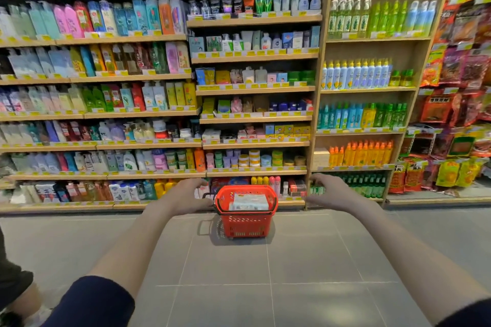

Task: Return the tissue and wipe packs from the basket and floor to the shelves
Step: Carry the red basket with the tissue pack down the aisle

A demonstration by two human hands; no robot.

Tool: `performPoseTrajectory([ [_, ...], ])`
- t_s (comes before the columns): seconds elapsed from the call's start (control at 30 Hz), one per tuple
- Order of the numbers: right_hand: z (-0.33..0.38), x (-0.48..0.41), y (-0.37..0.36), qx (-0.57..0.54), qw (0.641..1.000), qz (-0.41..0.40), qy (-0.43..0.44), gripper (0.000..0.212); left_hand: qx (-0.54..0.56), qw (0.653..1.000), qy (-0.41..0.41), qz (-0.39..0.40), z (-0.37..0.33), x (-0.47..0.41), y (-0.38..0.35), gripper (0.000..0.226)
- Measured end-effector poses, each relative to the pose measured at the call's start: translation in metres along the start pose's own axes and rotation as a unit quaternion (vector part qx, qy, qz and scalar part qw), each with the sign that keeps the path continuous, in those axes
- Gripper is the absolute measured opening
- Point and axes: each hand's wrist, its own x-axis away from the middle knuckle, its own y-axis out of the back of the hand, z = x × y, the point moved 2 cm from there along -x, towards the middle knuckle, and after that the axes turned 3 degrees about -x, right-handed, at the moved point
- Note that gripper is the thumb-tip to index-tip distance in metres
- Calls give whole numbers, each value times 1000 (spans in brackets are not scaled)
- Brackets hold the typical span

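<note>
A red plastic basket [247, 223] stands on the grey tiled floor in front of the shelves. Pale tissue or wipe packs [249, 202] fill its top. Both my arms reach forward toward it. My left hand [190, 198] hovers just left of the basket's rim, fingers spread, near the black handle [208, 196]. My right hand [330, 192] is held out to the right of the basket, fingers apart, holding nothing. I see no packs lying on the floor.
Wooden shelves [255, 145] packed with bottles, jars and boxes rise behind the basket. A rack of snack bags [462, 103] stands at the right. Another person's leg and shoe [16, 297] show at the lower left edge.
</note>
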Motion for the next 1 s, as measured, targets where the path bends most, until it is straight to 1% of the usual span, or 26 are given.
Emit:
performPoseTrajectory([
  [0.23, -11, -86, -21, -3, 1000, 6, -10, 65, 2, 1000, 1, 18, 24, -92, -14, 69],
  [0.47, -45, -202, -33, 9, 999, 17, 27, 61, 37, 999, 1, 10, 34, -208, -34, 64],
  [0.57, -58, -251, -34, 18, 999, 44, 22, 62, 49, 998, 20, 20, 35, -248, -46, 65],
  [0.67, -66, -298, -36, 24, 997, 63, 36, 60, 70, 997, 34, 25, 40, -281, -60, 69],
  [0.77, -74, -340, -45, 12, 996, 82, 35, 67, 72, 996, 47, 23, 45, -309, -71, 56],
  [0.83, -79, -366, -55, 0, 995, 95, 34, 68, 71, 996, 56, 30, 49, -329, -76, 53],
  [1.0, -86, -425, -75, -31, 994, 101, 35, 65, 76, 993, 78, 43, 70, -387, -86, 64],
])
